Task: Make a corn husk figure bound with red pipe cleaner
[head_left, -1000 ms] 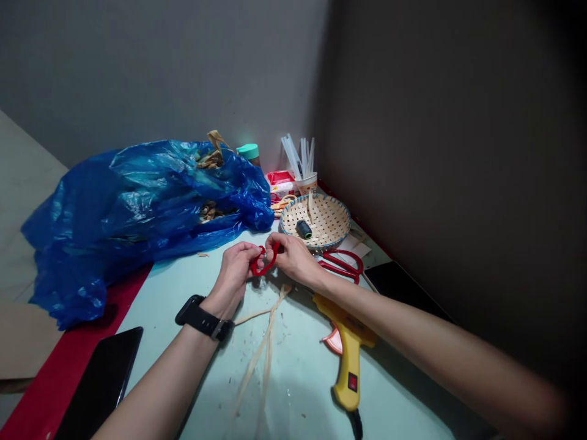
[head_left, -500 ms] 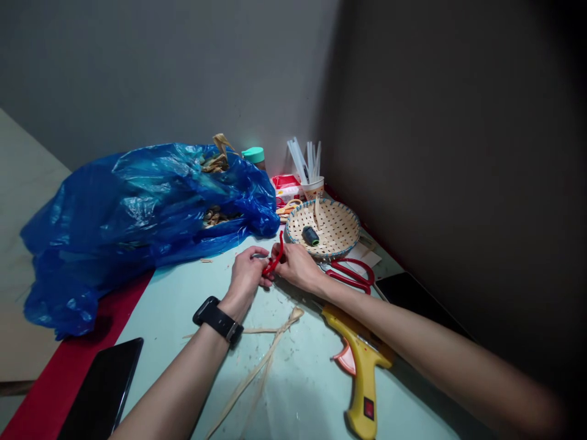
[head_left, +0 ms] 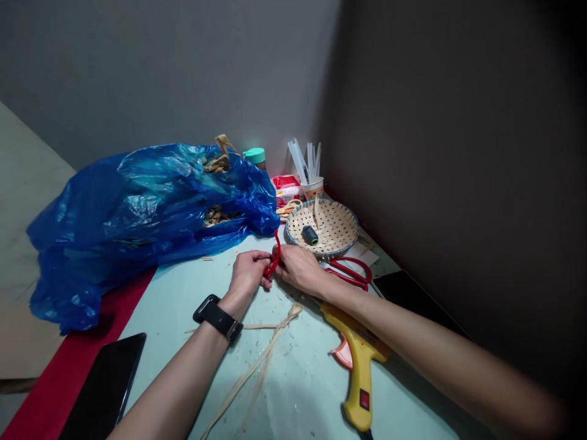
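My left hand [head_left: 250, 272], a black watch on its wrist, is closed in a pinch at the lower end of a thin, curved red piece [head_left: 276, 253]. I cannot tell its exact kind. My right hand [head_left: 297, 266] meets it from the other side, fingers bent against the red piece and partly hidden. The red piece's upper end sticks up above the fingers. Below the hands, dry pale husk strips [head_left: 270, 351] lie crossed on the light green table top [head_left: 183, 305]. A yellow glue gun [head_left: 358, 366] with an orange trigger lies under my right forearm.
A big blue plastic bag [head_left: 151, 214] of dry husks fills the left back. A shallow woven basket [head_left: 337, 226] with a dark thread spool [head_left: 310, 235] stands behind my right hand. Red-handled scissors [head_left: 362, 266], a cup [head_left: 313, 187] of glue sticks and black flat devices [head_left: 103, 385] lie around.
Both hands stay close together. The red piece has turned slightly and its upper end has shifted a little left. The view has shifted slightly.
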`<state>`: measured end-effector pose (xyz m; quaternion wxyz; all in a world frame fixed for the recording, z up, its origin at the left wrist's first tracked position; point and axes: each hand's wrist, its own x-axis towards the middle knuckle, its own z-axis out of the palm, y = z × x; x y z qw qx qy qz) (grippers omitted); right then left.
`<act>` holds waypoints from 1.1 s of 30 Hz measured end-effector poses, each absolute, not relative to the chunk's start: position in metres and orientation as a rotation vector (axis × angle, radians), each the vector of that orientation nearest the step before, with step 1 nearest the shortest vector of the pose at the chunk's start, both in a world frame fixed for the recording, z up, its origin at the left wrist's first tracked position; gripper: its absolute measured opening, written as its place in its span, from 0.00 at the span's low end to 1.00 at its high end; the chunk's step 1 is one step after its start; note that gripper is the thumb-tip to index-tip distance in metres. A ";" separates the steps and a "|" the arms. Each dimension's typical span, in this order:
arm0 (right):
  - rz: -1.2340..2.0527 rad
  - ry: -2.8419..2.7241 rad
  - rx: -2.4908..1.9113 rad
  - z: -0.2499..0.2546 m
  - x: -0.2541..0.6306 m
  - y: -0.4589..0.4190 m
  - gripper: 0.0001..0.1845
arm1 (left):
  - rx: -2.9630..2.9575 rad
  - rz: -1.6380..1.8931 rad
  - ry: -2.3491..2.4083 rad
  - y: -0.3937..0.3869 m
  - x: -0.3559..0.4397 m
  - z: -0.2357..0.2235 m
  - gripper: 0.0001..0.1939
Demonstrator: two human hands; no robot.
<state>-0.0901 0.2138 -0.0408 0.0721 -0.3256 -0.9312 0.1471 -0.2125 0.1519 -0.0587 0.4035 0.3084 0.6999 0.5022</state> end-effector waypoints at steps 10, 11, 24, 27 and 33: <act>0.296 -2.951 -0.934 -0.036 -0.101 0.211 0.21 | 0.998 1.102 1.827 0.143 -0.211 -0.046 0.16; 0.279 -2.960 -0.926 -0.036 -0.101 0.212 0.21 | 1.089 1.029 1.896 0.142 -0.211 -0.044 0.17; 0.212 -2.880 -0.976 -0.036 -0.106 0.215 0.18 | 1.657 0.291 2.197 0.156 -0.223 -0.022 0.07; 0.205 -2.862 -0.978 -0.037 -0.105 0.214 0.19 | 1.675 0.257 2.185 0.160 -0.225 -0.022 0.06; 0.199 -2.850 -0.992 -0.040 -0.108 0.214 0.18 | 1.653 0.261 2.138 0.165 -0.229 -0.021 0.07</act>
